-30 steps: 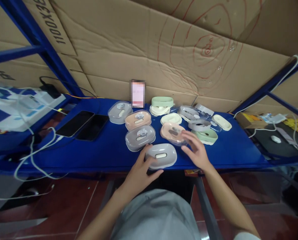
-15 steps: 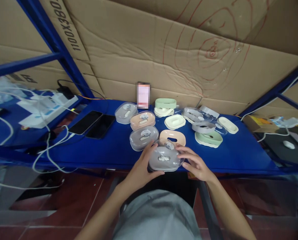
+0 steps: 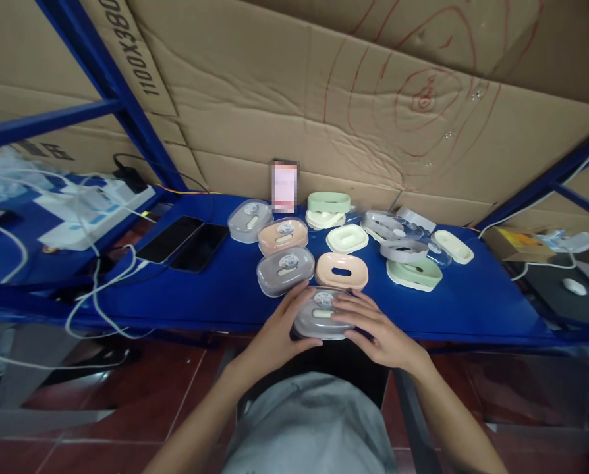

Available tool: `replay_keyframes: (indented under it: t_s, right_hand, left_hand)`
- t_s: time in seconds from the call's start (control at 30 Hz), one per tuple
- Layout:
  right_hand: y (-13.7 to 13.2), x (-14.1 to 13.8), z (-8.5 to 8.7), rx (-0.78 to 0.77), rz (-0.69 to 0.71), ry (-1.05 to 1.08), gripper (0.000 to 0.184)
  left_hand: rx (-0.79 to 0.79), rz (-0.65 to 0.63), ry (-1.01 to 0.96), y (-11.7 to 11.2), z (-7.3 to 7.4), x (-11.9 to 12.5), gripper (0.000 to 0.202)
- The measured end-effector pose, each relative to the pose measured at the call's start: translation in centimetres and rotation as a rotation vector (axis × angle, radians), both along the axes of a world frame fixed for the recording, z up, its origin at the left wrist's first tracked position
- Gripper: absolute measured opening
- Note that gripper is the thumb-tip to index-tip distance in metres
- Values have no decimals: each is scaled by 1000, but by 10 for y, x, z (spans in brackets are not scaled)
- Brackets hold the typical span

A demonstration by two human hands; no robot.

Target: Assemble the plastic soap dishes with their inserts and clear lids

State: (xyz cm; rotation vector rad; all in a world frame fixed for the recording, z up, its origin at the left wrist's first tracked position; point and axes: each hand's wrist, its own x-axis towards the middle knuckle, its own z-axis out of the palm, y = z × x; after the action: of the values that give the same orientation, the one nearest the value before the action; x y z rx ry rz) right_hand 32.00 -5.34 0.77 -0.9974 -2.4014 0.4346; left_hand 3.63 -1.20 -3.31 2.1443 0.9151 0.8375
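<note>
A grey oval soap box with a clear lid is at the table's front edge, between my hands. A round label and a pale oblong piece show at its top. My left hand grips its left side, thumb low in front and fingers behind. My right hand lies over the right part of the lid, fingers bent onto it and thumb at the front. Just behind sits a peach oval tray with a slot in it. Another lidded grey box stands behind my left hand, and a lidded peach box beyond that.
Farther back are a third grey box, a cream tray and a green ring. More green, grey and cream parts lie to the right. Phones, cables and a power strip are on the left. Cardboard walls the back.
My right hand has moved left onto the lid, its fingers now over the top instead of at the right edge. The box sits flatter, and the peach tray behind shows more fully.
</note>
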Motion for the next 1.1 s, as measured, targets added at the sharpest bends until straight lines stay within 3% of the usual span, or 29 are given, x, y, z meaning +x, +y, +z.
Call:
replay_keyframes:
  t_s: [0.13,0.23,0.4,0.8,1.0,1.1]
  right_hand:
    - [-6,-7,-2,125,-3,-88,52]
    - [-9,-14,-15,248,-32,-143,53]
    - [-8,-17,-40,430,-78,-63,58]
    - [-8,-12,-32,388,-1,-36,63]
    - [-7,-17,-33,242,-111,-41,69]
    - [-6,-18,-31,265,-103,-54,67]
  left_hand:
    - [24,33,3,-2,-1,1,86]
    - [36,48,23,-4,-4,2,85]
    - [52,54,65,-3,-6,1,83]
    - [44,31,79,-2,-4,-5,82]
    - [66,82,87,-3,-9,-3,86]
    - [57,87,102,-3,-10,-3,86]
